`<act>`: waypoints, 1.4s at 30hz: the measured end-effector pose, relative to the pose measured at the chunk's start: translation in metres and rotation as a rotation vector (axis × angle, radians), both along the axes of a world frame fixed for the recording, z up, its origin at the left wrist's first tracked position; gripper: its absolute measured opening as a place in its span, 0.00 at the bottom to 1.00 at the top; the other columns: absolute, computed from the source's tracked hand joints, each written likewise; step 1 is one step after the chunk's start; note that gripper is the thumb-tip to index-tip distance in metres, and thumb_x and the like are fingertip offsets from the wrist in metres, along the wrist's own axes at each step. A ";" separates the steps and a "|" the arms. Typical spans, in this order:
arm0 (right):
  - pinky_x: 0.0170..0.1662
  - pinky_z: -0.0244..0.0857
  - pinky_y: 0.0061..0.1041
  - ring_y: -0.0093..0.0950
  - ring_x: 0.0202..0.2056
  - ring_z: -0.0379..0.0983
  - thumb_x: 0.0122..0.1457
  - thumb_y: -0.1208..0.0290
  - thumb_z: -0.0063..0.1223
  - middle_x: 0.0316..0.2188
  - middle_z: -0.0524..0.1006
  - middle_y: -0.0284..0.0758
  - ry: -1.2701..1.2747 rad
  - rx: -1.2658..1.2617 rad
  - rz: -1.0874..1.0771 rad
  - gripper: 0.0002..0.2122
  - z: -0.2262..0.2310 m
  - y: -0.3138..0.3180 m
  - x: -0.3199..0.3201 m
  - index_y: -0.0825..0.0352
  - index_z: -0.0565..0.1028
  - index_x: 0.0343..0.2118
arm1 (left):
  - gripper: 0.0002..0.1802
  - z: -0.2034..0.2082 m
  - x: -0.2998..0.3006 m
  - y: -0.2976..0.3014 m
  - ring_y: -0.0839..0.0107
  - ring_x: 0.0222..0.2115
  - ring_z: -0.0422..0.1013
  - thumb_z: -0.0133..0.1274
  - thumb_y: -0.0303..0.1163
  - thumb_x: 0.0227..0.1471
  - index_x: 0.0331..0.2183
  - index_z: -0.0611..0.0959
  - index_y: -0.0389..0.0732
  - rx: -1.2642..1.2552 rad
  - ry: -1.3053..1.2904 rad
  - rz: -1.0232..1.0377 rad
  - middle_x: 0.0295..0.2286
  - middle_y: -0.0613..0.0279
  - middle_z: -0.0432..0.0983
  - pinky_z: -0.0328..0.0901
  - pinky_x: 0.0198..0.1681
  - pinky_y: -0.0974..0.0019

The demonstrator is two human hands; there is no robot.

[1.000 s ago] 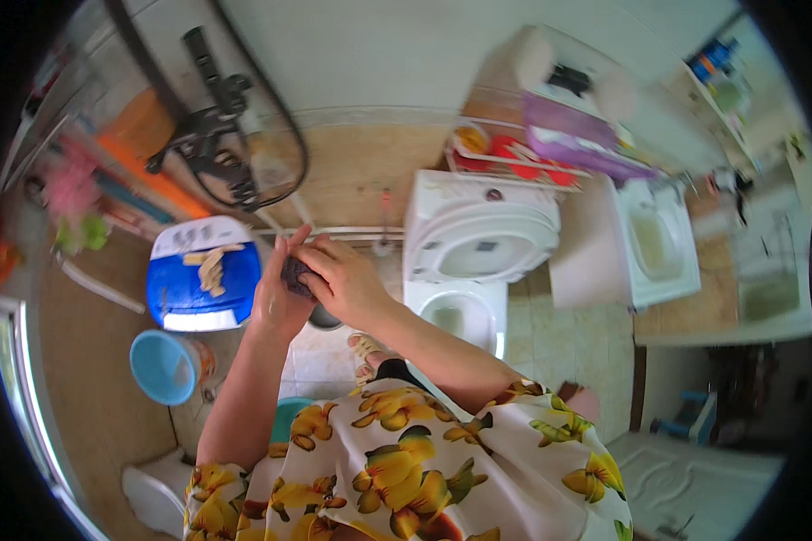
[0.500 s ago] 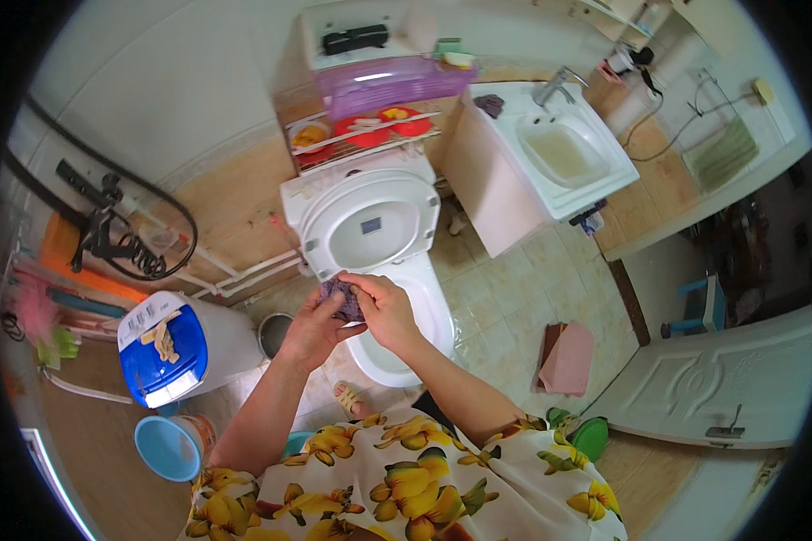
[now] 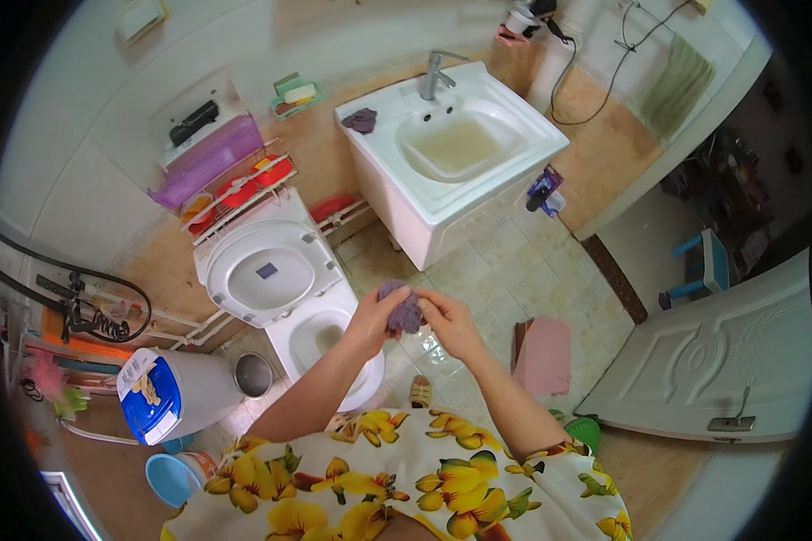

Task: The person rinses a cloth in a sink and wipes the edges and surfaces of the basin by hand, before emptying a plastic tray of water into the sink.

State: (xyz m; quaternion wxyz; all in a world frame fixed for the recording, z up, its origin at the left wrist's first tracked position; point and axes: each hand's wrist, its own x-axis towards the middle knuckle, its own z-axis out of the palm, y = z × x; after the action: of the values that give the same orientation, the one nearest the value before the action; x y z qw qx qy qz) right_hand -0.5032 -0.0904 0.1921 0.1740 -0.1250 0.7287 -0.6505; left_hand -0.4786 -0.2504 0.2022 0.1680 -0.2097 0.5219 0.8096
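Observation:
A crumpled purple cloth (image 3: 405, 313) is held in front of me, between my two hands. My left hand (image 3: 370, 323) is closed round its left side. The fingers of my right hand (image 3: 453, 326) pinch its right edge. Below and to the left of my hands is the white toilet (image 3: 284, 338), its lid and seat raised. Ahead stands a white washbasin (image 3: 505, 167) with cloudy water in its bowl. On the basin's left rim lies a second dark purple cloth (image 3: 361, 121), under a chrome tap (image 3: 436, 77) to its right.
At left stand a grey bin with a blue lid (image 3: 149, 397), a metal pot (image 3: 253, 375) and a light-blue bucket (image 3: 173, 480). A rack with red dishes (image 3: 236, 192) is fixed above the toilet. A pink mat (image 3: 546, 356) and an open white door (image 3: 695, 352) are at right.
My view and body have turned right toward the washbasin, and my hands have moved right with the cloth. My right hand has shifted from over the cloth to its right edge.

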 end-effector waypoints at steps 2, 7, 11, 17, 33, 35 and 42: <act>0.40 0.65 0.26 0.28 0.36 0.72 0.55 0.70 0.51 0.36 0.76 0.37 -0.028 0.008 -0.027 0.18 0.011 0.029 -0.006 0.66 0.70 0.49 | 0.21 0.003 -0.015 0.031 0.79 0.20 0.67 0.55 0.49 0.49 0.38 0.73 0.44 -0.029 0.011 -0.043 0.26 0.68 0.72 0.58 0.17 0.76; 0.41 0.66 0.26 0.26 0.37 0.71 0.54 0.72 0.52 0.38 0.76 0.36 0.225 0.106 -0.042 0.18 0.025 0.072 -0.033 0.66 0.70 0.49 | 0.20 0.009 -0.061 0.073 0.80 0.17 0.66 0.52 0.51 0.51 0.33 0.75 0.43 -0.013 0.005 -0.283 0.21 0.68 0.72 0.57 0.14 0.77; 0.39 0.66 0.22 0.23 0.35 0.72 0.54 0.73 0.52 0.36 0.76 0.33 -0.065 -0.063 -0.071 0.16 0.011 0.102 -0.073 0.66 0.72 0.47 | 0.19 0.002 -0.088 0.085 0.78 0.16 0.67 0.49 0.47 0.54 0.36 0.72 0.41 0.104 0.052 -0.290 0.22 0.65 0.71 0.56 0.13 0.77; 0.36 0.65 0.17 0.18 0.34 0.70 0.55 0.71 0.52 0.34 0.75 0.31 -0.174 -0.096 -0.126 0.14 0.010 0.086 -0.163 0.65 0.74 0.45 | 0.15 -0.015 -0.164 0.069 0.72 0.22 0.72 0.47 0.42 0.56 0.40 0.70 0.42 0.073 0.078 -0.096 0.30 0.61 0.74 0.66 0.19 0.71; 0.39 0.66 0.23 0.25 0.36 0.72 0.50 0.78 0.53 0.36 0.75 0.37 0.170 0.079 -0.050 0.18 0.013 0.087 -0.351 0.70 0.70 0.47 | 0.18 -0.001 -0.340 0.070 0.73 0.37 0.71 0.45 0.42 0.57 0.43 0.74 0.39 -0.045 0.202 -0.180 0.36 0.63 0.74 0.71 0.35 0.65; 0.40 0.66 0.21 0.21 0.37 0.71 0.52 0.79 0.50 0.37 0.76 0.35 -0.085 -0.063 -0.016 0.16 0.014 0.098 -0.368 0.71 0.71 0.46 | 0.20 0.008 -0.356 0.086 0.71 0.39 0.69 0.46 0.43 0.56 0.45 0.72 0.40 -0.062 0.170 0.048 0.38 0.63 0.72 0.70 0.36 0.64; 0.47 0.63 0.34 0.40 0.45 0.68 0.48 0.75 0.50 0.42 0.73 0.40 0.485 0.169 0.326 0.18 0.038 0.122 -0.441 0.67 0.71 0.45 | 0.28 0.026 -0.402 0.140 0.64 0.47 0.66 0.43 0.48 0.56 0.56 0.62 0.51 0.303 0.084 0.108 0.47 0.61 0.66 0.67 0.45 0.52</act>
State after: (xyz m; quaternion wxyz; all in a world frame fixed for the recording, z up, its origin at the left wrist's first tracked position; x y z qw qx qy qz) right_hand -0.9442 0.0319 0.2299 0.1069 -0.3771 0.7709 -0.5021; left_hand -0.8801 -0.1105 0.2278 0.1318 -0.1757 0.3882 0.8950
